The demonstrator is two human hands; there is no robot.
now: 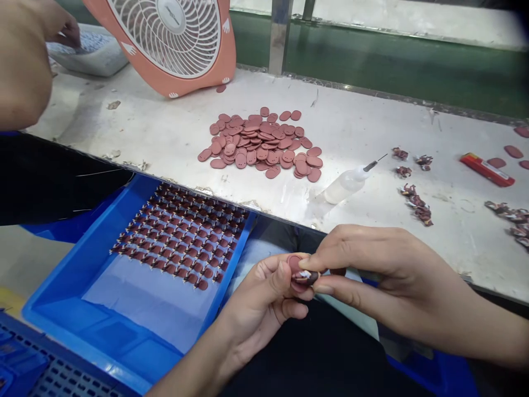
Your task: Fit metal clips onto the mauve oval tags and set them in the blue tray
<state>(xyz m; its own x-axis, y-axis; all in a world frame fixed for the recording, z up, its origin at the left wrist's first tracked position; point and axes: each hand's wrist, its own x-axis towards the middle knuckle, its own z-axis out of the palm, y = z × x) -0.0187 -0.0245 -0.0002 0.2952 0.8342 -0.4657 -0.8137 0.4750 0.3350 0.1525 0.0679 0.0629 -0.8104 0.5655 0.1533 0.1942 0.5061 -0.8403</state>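
Note:
My left hand [268, 298] is closed round a reddish-brown oval disc [295, 263]. Thumb and fingers of my right hand [367, 270] pinch a small painted figurine [306, 277] that lies against the disc; whether the two are joined I cannot tell. Both hands are in front of the bench edge, above my lap. On the bench beyond them rests a heap of matching oval discs [264, 140]. A clear squeeze bottle with a needle tip [345, 184] lies on its side. Several loose figurines [416, 204] are to its right.
To the left, below the bench, a blue tray [136, 353] holds rows of figurines on discs [182, 237]. An orange fan [182, 82] stands at the back. A red box-cutter-like object [487, 169] lies at right. Another person's hand [61, 25] reaches into a whitish basin [97, 58].

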